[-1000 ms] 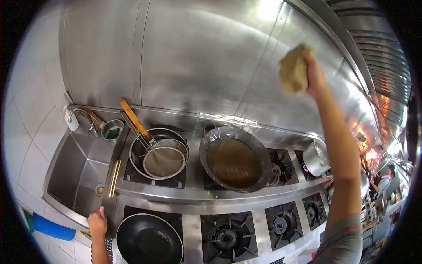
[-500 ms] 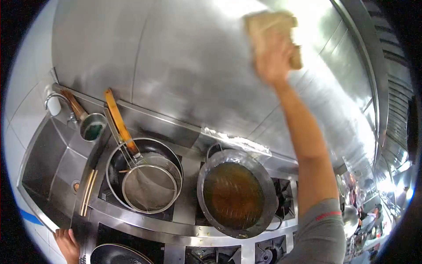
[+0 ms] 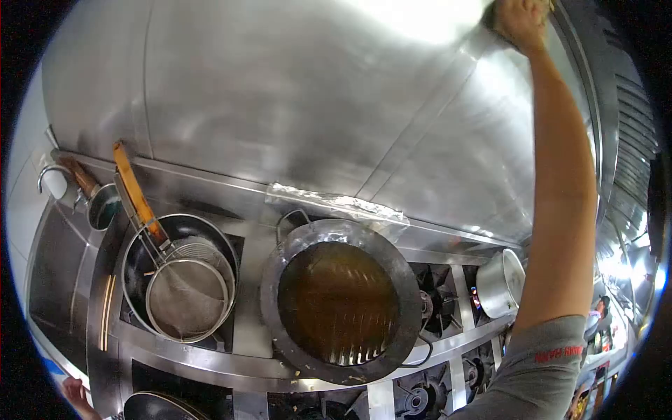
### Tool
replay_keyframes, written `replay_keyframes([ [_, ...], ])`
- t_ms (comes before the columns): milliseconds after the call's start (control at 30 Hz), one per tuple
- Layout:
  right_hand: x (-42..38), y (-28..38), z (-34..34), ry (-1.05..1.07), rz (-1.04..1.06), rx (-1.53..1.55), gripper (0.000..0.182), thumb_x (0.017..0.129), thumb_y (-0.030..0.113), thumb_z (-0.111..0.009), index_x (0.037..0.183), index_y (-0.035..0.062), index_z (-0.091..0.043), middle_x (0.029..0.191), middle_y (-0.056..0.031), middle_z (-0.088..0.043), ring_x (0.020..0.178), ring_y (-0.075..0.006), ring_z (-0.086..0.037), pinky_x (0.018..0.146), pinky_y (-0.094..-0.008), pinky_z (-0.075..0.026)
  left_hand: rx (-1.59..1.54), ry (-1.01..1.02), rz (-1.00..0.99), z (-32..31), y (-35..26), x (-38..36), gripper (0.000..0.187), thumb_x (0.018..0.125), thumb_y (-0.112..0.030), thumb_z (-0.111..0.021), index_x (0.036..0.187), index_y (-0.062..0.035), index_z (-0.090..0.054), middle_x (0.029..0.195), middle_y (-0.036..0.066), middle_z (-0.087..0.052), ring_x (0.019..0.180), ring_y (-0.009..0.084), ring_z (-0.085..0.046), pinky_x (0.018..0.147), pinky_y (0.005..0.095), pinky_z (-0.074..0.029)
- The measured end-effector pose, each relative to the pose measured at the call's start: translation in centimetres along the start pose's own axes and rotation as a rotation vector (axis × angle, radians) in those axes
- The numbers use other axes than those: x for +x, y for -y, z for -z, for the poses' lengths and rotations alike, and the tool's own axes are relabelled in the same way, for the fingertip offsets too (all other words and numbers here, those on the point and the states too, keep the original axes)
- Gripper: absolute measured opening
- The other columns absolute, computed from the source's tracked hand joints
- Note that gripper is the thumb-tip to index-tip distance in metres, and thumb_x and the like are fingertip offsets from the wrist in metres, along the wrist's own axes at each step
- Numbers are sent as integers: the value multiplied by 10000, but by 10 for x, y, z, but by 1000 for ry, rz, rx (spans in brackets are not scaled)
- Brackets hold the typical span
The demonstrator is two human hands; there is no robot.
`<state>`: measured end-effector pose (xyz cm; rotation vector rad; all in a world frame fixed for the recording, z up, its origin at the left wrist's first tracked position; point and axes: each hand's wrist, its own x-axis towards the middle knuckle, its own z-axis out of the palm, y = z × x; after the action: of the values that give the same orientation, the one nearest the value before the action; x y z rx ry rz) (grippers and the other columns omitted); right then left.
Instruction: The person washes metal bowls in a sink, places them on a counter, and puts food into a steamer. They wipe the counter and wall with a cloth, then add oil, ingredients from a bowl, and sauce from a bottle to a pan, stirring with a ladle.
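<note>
My right hand [image 3: 519, 22] is high at the upper right, pressed against the stainless steel wall panel [image 3: 280, 91]. It is closed on a yellowish-brown cloth [image 3: 550, 5], mostly hidden by the hand and the frame's top edge. My left hand [image 3: 75, 393] is low at the far left, resting by the front edge of the sink counter, fingers apart and holding nothing that I can see. Below my right arm, a large wok [image 3: 413, 294] with brown liquid stands on the stove.
Mesh strainers [image 3: 187, 297] and a wooden-handled tool [image 3: 133, 183] lie in a second wok [image 3: 133, 308]. An aluminium pot [image 3: 498, 283] stands beside a flame at right. A sink [image 3: 59, 280], chopsticks [image 3: 106, 311] and a dark pan [image 3: 157, 407] are at left.
My right hand has moved up and to the right along the wall with the cloth. The view has shifted right, bringing the aluminium pot into sight. My left hand stays near the counter edge.
</note>
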<state>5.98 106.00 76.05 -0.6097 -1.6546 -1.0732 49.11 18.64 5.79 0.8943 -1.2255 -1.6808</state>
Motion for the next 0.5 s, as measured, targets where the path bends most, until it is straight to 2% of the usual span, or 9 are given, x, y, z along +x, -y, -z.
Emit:
replay_keyframes([
  [33, -8, 16, -42, -320, -230, 247, 644, 1023, 407, -313, 1513, 1, -211, 1599, -231, -78, 1470, -385, -133, 1186, -565, -52, 2, 13, 1, -5, -7, 1, 396, 985, -423, -442, 1171, -103, -584, 931, 7, -637, 948, 147, -596, 759, 334, -427],
  [100, -47, 25, -145, -663, 233, 606, 569, 960, 424, -483, 1283, -43, -521, 1554, -192, -274, 1402, -449, -266, 1103, -664, -219, 150, 297, 346, -9, -35, 7, 465, 965, -518, -443, 1175, -131, -589, 912, -22, -633, 915, 93, -587, 778, 322, -390],
  [167, -187, 59, -111, -305, 355, 557, 713, 928, 429, -479, 1503, 60, -276, 1560, -200, -223, 1438, -435, -168, 1116, -691, -124, 157, 121, 382, -56, -48, -27, 505, 945, -577, -446, 1173, -150, -589, 908, -34, -629, 907, 69, -582, 777, 298, -358],
  [233, -310, 55, -79, 302, 821, 302, 580, 931, 389, -475, 1458, 162, -393, 1503, -130, -356, 1430, -349, -234, 1121, -678, -126, 282, 223, 422, -64, -52, -20, 499, 946, -564, -456, 1185, -145, -582, 904, -22, -632, 866, 79, -572, 762, 297, -348],
  [267, -339, 49, -147, 687, 1120, 1093, 494, 944, 342, -469, 1415, 196, -442, 1426, -58, -483, 1423, -214, -295, 1180, -566, -144, 408, 560, 448, -35, -31, 28, 493, 938, -549, -479, 1191, -134, -565, 893, -18, -629, 830, 95, -553, 787, 311, -366],
  [300, -371, 41, -136, 924, 854, 1664, 349, 978, 284, -491, 1311, 207, -559, 1328, -18, -593, 1310, -181, -471, 1132, -433, -310, 400, 565, 445, -40, -33, 22, 493, 938, -549, -479, 1191, -134, -565, 893, -18, -629, 830, 95, -553, 787, 311, -366],
  [400, -308, 5, -163, 633, 979, 885, 403, 962, 335, -527, 1334, 178, -532, 1344, -30, -568, 1308, -239, -465, 1189, -408, -229, 422, 514, 441, -58, -34, 4, 511, 946, -544, -470, 1191, -107, -569, 947, 29, -615, 865, 138, -558, 794, 337, -390],
  [467, -217, -41, -230, -229, 902, 484, 667, 876, 435, -567, 1424, 90, -407, 1422, -167, -453, 1339, -359, -392, 1128, -506, -286, 437, 471, 439, -70, -32, -13, 523, 951, -540, -465, 1192, -88, -572, 983, 61, -605, 889, 167, -562, 798, 354, -406],
  [500, -148, -62, -201, 29, 700, 403, 716, 846, 439, -577, 1420, 45, -408, 1411, -245, -430, 1365, -414, -342, 1119, -535, -277, 456, 455, 441, -75, -30, -19, 529, 954, -539, -462, 1192, -79, -574, 1001, 76, -600, 900, 182, -564, 801, 363, -414],
])
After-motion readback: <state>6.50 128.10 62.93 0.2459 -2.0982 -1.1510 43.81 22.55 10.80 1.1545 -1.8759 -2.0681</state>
